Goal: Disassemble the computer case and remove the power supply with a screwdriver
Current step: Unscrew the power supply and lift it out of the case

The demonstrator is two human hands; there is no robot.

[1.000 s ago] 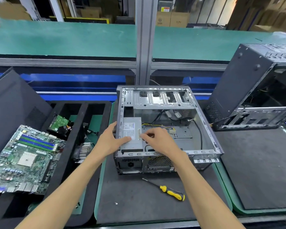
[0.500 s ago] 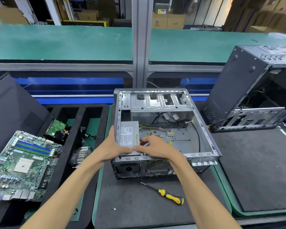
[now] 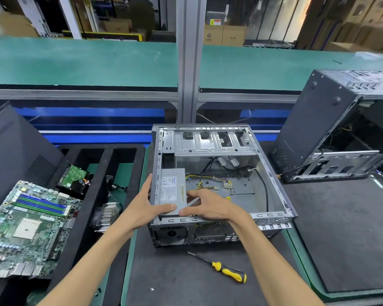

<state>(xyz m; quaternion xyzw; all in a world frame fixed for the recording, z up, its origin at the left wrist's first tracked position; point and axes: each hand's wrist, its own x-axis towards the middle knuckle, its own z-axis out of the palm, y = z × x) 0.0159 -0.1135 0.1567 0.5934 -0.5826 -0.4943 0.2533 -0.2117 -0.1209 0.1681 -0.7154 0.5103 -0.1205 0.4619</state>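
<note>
An open grey computer case lies on its side on a dark mat. Inside its near left corner sits the grey power supply, label up, with yellow and black wires running from it across the case floor. My left hand grips the case's left wall and the supply's near left corner, thumb lying on the supply's top. My right hand holds the supply's near right edge with curled fingers. A yellow-handled screwdriver lies on the mat in front of the case, untouched.
A green motherboard rests on a black foam tray at left, with a hard drive and a heatsink in its slots. A second black case stands tilted at right. A metal post rises behind.
My right hand slid from the supply's middle right side down to its near right edge, close to my left thumb. My left hand stays on the case wall and supply corner.
</note>
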